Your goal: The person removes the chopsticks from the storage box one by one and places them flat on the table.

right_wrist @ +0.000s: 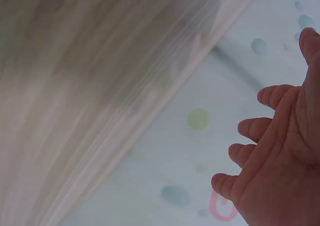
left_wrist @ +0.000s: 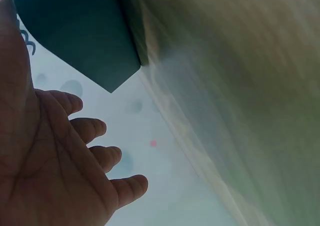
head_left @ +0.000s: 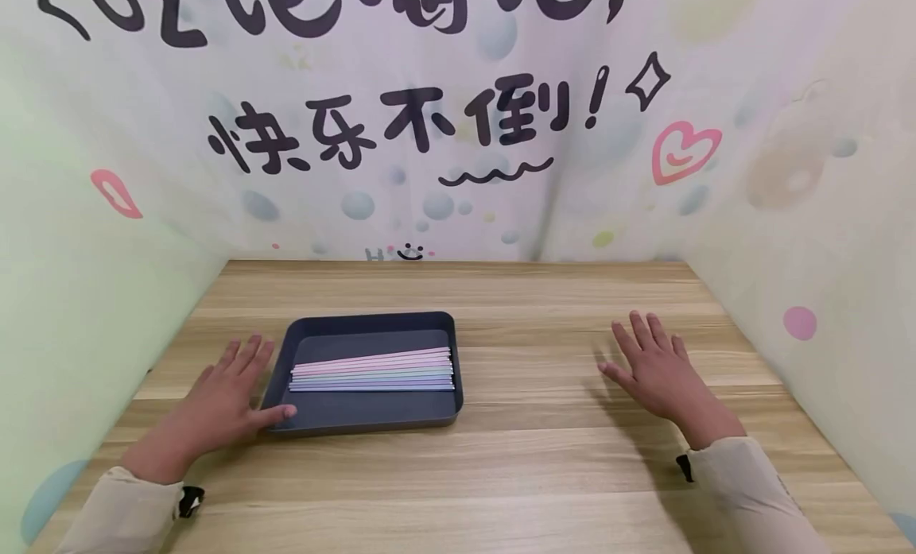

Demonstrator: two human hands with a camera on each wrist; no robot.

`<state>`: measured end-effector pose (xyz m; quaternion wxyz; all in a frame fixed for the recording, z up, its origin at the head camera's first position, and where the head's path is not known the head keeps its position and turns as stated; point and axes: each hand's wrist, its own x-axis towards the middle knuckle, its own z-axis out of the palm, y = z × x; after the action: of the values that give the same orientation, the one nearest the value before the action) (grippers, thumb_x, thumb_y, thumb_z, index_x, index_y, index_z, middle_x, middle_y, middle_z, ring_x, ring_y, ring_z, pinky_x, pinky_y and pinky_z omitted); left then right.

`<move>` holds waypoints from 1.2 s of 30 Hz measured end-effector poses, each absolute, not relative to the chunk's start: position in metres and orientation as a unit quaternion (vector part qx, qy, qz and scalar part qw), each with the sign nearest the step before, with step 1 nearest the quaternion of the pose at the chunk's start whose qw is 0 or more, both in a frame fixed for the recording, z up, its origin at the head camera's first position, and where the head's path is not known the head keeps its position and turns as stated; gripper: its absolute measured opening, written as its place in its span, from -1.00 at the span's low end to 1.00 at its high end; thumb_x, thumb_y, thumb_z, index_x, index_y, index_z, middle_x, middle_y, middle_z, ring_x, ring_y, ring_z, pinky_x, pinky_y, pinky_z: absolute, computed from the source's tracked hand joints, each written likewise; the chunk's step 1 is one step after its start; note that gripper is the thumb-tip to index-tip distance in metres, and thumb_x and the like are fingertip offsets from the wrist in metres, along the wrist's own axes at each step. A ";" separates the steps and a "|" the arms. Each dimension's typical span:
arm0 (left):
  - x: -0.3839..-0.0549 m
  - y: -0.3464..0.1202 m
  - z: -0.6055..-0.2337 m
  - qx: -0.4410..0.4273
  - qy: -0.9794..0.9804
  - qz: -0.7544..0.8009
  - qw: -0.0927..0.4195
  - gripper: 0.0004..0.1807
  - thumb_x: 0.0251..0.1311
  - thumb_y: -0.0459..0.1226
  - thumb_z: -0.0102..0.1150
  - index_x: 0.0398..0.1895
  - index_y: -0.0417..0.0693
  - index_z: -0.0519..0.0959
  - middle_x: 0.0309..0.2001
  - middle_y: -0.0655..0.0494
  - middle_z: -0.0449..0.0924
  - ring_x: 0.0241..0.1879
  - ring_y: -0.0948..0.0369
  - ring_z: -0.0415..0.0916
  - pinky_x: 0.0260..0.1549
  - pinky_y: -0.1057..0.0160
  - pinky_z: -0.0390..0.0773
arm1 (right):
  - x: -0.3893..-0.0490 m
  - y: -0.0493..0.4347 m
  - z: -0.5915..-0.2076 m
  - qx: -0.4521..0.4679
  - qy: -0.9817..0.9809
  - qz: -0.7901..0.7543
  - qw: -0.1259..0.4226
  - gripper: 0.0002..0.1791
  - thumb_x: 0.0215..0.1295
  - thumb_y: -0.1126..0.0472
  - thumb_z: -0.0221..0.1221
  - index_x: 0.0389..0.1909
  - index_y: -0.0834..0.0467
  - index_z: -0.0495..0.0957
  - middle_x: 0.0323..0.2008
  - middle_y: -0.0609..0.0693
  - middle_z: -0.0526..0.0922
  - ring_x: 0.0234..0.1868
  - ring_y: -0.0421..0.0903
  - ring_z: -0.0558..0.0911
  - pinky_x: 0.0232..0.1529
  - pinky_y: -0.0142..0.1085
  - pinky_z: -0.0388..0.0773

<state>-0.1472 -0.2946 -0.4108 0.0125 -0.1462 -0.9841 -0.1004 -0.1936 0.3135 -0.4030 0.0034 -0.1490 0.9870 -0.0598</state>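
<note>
A dark grey rectangular tray (head_left: 379,419) sits left of the table's middle. Several thin pastel sticks (head_left: 372,371), pink through green to blue and purple, lie side by side across it. My left hand (head_left: 222,399) is at the tray's left side with fingers extended, its thumb overlapping the near left corner in the head view. In the left wrist view, the tray's outer wall (left_wrist: 80,35) shows above the palm. Well to the right of the tray, my right hand (head_left: 658,379) is spread over the table, holding nothing.
The wood-grain table (head_left: 515,474) ends against a printed cloth (head_left: 401,196) at the back, with Chinese lettering on it. Similar pale walls, left wall (head_left: 107,300) and right wall (head_left: 809,244), flank both sides.
</note>
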 end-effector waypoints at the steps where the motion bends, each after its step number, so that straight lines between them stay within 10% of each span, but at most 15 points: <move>1: -0.147 -0.294 -0.411 -0.147 -0.984 -0.103 0.009 0.21 0.09 0.29 0.26 0.49 -0.43 0.02 0.46 -0.48 -0.05 0.40 -0.45 -0.15 0.08 -0.53 0.08 | -0.194 0.313 -0.403 -0.151 0.987 -0.057 0.002 -0.10 0.50 -0.31 -0.13 0.54 0.29 0.00 0.51 0.41 -0.17 0.49 0.40 -0.25 0.27 0.41 -0.22; 36: -0.147 -0.290 -0.415 -0.129 -0.978 -0.158 -0.052 0.34 -0.10 0.29 0.42 0.49 -0.42 0.01 0.23 -0.64 0.24 0.19 -0.52 0.22 0.04 -0.35 0.34 | -0.213 0.263 -0.379 -0.328 0.937 0.112 -0.031 -0.18 0.36 -0.23 0.15 0.45 0.22 0.28 0.47 0.32 0.15 0.48 0.30 0.08 0.28 0.26 0.18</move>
<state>-0.1472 -0.2898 -0.4154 -0.0521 -0.1285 -0.9776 -0.1583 -0.2130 0.2630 -0.3794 -0.0315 -0.3281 0.9375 0.1116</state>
